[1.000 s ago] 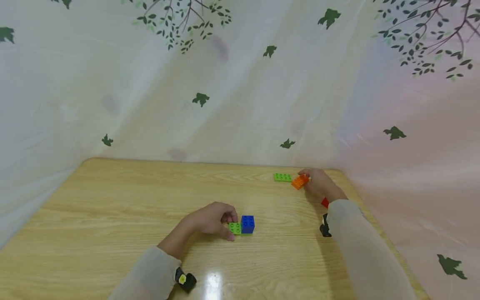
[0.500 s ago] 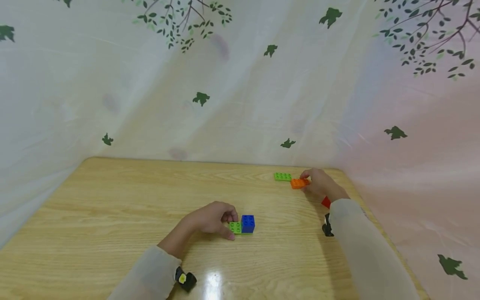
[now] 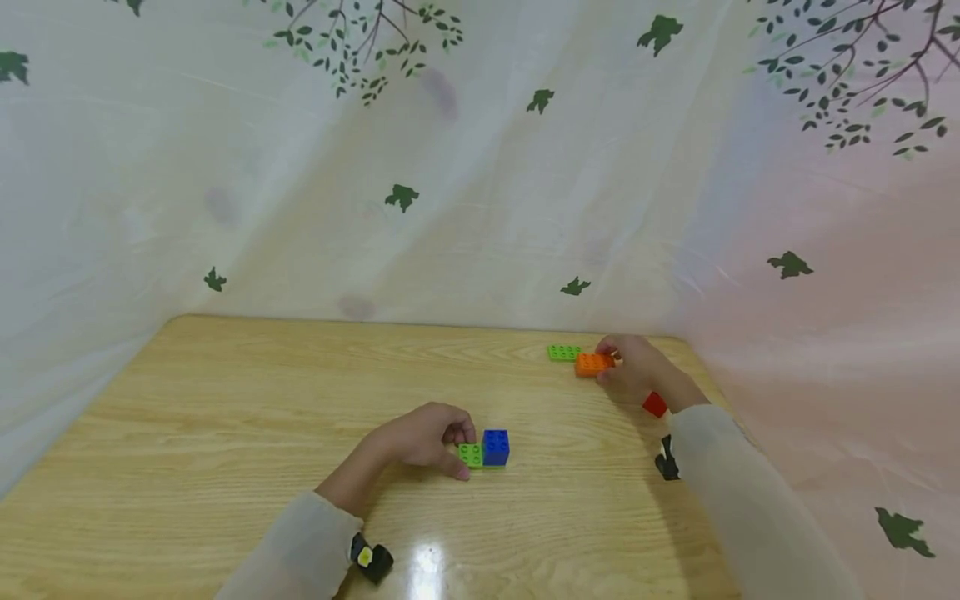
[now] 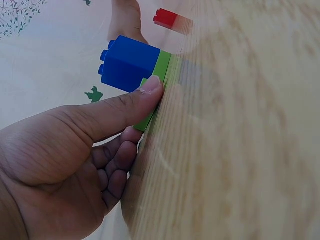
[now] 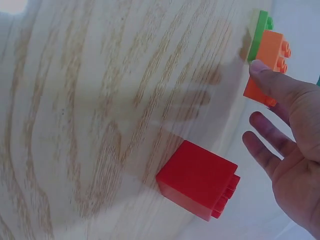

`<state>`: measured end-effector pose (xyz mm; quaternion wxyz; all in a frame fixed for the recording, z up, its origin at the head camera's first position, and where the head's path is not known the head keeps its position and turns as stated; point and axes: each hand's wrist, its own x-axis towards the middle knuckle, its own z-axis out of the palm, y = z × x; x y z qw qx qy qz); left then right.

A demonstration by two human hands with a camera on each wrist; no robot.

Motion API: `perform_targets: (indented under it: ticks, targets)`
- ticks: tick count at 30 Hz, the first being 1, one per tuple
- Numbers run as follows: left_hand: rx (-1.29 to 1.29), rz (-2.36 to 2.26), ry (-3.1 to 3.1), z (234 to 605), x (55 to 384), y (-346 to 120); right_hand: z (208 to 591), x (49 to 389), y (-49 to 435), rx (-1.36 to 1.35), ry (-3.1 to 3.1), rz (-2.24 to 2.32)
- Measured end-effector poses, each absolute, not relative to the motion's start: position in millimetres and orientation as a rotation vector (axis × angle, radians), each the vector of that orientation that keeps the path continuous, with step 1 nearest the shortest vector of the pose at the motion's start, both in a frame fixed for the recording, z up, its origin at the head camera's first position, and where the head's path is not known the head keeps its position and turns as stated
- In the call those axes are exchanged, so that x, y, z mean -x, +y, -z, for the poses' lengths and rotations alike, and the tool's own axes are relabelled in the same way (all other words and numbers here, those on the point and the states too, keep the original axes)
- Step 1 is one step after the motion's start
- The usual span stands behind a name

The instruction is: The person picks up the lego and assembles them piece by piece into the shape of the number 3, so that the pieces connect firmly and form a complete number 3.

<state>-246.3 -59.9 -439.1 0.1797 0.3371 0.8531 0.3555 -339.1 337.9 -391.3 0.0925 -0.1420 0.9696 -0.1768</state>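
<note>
My left hand (image 3: pixel 423 440) pinches the near end of a flat light-green brick (image 3: pixel 470 455) lying on the table. On that brick's right half stands a tall blue brick (image 3: pixel 496 447), its studs facing up; the left wrist view shows the blue brick (image 4: pixel 131 62) just beyond my thumb. Farther back on the right, my right hand (image 3: pixel 636 367) holds an orange brick (image 3: pixel 589 365) between thumb and fingers. Beside the orange brick (image 5: pixel 266 65) in the right wrist view is another flat green brick (image 5: pixel 259 36). A red brick (image 5: pixel 197 179) stands on the table below that hand.
The wooden table (image 3: pixel 300 375) ends at a pale curtain (image 3: pixel 480 167) with leaf prints, which also runs along the right side. The second green brick (image 3: pixel 564 353) lies near the back edge. The red brick (image 3: pixel 655 405) is partly behind the right forearm.
The orange brick has turned from slanted to nearly straight and shifted slightly left in my right hand. More of the red brick shows now. My left hand has stayed in place.
</note>
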Motion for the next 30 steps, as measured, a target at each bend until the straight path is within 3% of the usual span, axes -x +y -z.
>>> perform_targets:
  ticks: [30]
  targets:
    - [-0.930,-1.019,2.402,440,247,-58,368,299,312,0.854,2.886,0.393]
